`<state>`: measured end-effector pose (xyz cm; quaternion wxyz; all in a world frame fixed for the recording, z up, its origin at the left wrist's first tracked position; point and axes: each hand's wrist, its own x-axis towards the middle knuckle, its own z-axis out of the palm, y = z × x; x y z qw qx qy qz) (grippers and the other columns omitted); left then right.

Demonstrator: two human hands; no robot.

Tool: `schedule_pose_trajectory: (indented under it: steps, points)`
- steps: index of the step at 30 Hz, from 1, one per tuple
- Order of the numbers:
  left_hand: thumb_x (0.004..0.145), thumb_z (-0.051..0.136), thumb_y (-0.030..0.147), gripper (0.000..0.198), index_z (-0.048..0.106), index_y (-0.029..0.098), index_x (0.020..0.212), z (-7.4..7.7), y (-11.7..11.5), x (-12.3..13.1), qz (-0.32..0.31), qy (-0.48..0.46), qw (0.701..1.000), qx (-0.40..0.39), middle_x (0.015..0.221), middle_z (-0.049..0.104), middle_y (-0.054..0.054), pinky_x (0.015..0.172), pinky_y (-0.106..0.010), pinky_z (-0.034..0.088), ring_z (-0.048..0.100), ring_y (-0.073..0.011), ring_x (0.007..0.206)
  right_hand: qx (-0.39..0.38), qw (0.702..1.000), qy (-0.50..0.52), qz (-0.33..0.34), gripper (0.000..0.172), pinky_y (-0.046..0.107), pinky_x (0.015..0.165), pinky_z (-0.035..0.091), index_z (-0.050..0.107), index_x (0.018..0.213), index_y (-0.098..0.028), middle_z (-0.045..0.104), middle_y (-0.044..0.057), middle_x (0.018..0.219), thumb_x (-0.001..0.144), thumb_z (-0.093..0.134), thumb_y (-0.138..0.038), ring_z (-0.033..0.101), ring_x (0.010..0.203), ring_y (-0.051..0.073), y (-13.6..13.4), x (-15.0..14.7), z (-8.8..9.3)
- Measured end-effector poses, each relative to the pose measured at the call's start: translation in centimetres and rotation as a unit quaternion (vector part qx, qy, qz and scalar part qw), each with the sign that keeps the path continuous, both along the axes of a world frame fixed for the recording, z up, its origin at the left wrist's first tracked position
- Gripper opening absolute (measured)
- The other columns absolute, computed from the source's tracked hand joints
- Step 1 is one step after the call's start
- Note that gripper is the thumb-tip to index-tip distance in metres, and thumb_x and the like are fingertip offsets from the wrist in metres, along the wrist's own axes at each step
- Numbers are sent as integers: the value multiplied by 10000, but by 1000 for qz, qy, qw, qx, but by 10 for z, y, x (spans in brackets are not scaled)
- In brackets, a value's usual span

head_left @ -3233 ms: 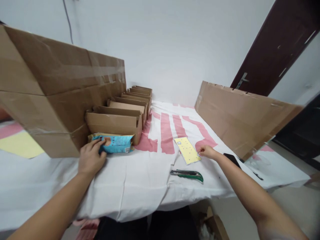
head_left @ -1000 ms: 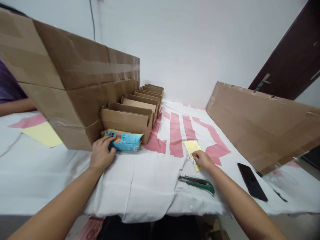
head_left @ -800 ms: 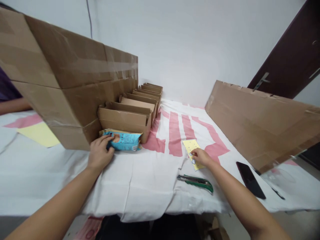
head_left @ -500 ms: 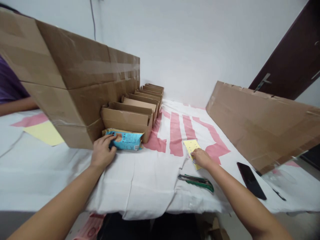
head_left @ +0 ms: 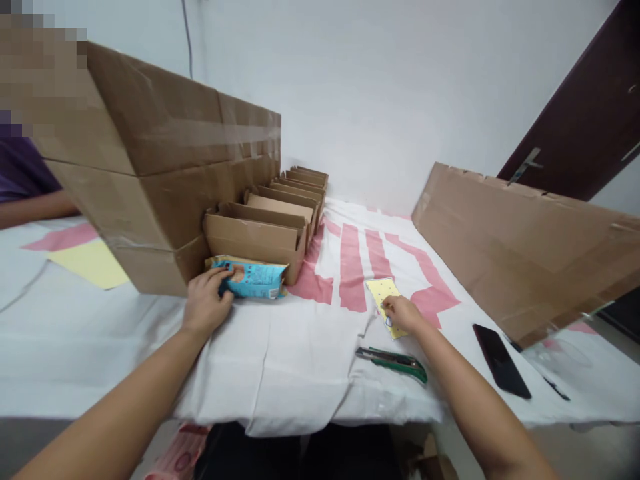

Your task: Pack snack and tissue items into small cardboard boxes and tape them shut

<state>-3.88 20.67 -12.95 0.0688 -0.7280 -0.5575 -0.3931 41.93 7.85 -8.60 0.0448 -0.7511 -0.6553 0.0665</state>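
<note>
My left hand (head_left: 207, 300) grips the left end of a blue snack packet (head_left: 257, 280), its fingers over the top and its thumb along the front. The packet lies on the cloth against the nearest cardboard bin (head_left: 253, 240). Over a yellow sheet with small dark marks (head_left: 383, 290), my right hand (head_left: 403, 313) is closed in a pinch. Whatever its fingertips hold is too small to make out. A pale spot shows on the sheet just below those fingers. Nearer to me lies a green utility knife (head_left: 395, 363), its tip pointing left.
Several cardboard bins run back in a row beside a tall cardboard wall (head_left: 175, 133). A cardboard panel (head_left: 520, 247) stands on the right. A black phone (head_left: 501, 361) and a thin black pen-like item (head_left: 556, 388) lie near it. Another person's arm (head_left: 37, 208) shows at far left.
My right hand's fingers have drawn together and lifted slightly over the yellow sheet. My left hand stays on the packet. The view has shifted very little.
</note>
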Motion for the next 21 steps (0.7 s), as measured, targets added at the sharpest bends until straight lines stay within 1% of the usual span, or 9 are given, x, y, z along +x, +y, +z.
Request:
schedule_pose_trajectory:
  steps: [2,3,6,9,11,12,16,18,21]
  points:
    - [776,435,222,398,591,127,1129,1,-1,0,2,8,1000,-8,1271,585,-132,1065,-395,330,487,-263,1209,32,999,17,-32,322,253,668,399,615,1115,-210,694,75,1067,793,601,-189,633,888,197,1,-2,-6]
    - [780,440,221,393,583,133,1135,2,-1,0,2,12,1000,-12,1279,581,-123,1066,-391,326,485,-254,1213,49,998,25,-43,325,259,682,406,608,1120,-209,690,77,1069,794,605,-199,629,907,203,1,-3,-10]
    - [795,445,221,383,571,126,1144,3,-3,0,4,21,1000,-19,1289,572,-118,1067,-381,319,477,-243,1222,99,992,46,-65,249,279,753,427,626,1060,-199,687,79,1037,816,578,-205,608,980,215,0,-2,-22]
    - [806,442,212,377,572,113,1145,4,-3,-1,7,28,999,-21,1287,570,-120,1067,-376,317,475,-240,1222,131,986,76,-71,232,277,767,458,618,1063,-204,691,49,981,851,525,-217,627,922,185,-2,4,-33]
    - [811,441,206,370,574,113,1144,4,-3,-1,9,33,999,-18,1283,573,-115,1062,-377,324,479,-238,1217,143,983,93,-63,247,277,757,478,616,1082,-213,688,32,963,869,489,-217,636,866,170,-3,8,-38]
    - [814,440,206,368,575,113,1143,4,-2,-1,8,36,999,-16,1280,574,-114,1059,-379,328,482,-239,1214,149,982,98,-56,260,283,772,481,617,1095,-215,684,32,974,872,483,-215,631,876,171,-3,9,-40]
    - [819,438,210,357,580,110,1132,3,-2,-1,4,48,999,-6,1257,585,-121,1045,-399,350,501,-249,1190,176,980,96,-12,288,337,918,421,648,1122,-218,639,70,1056,853,544,-218,547,1037,218,0,5,-46]
    - [813,454,212,342,585,113,1114,3,-4,-1,2,47,999,7,1235,590,-124,1030,-408,372,514,-257,1171,186,978,95,1,248,361,939,396,674,1070,-205,626,88,1039,851,559,-219,520,1038,237,2,2,-47]
    - [781,524,224,305,596,135,1064,9,-15,2,32,28,996,72,1218,576,-126,1010,-445,396,521,-285,1147,200,974,105,6,150,373,925,388,683,932,-177,631,97,984,841,565,-189,513,993,242,3,1,-47]
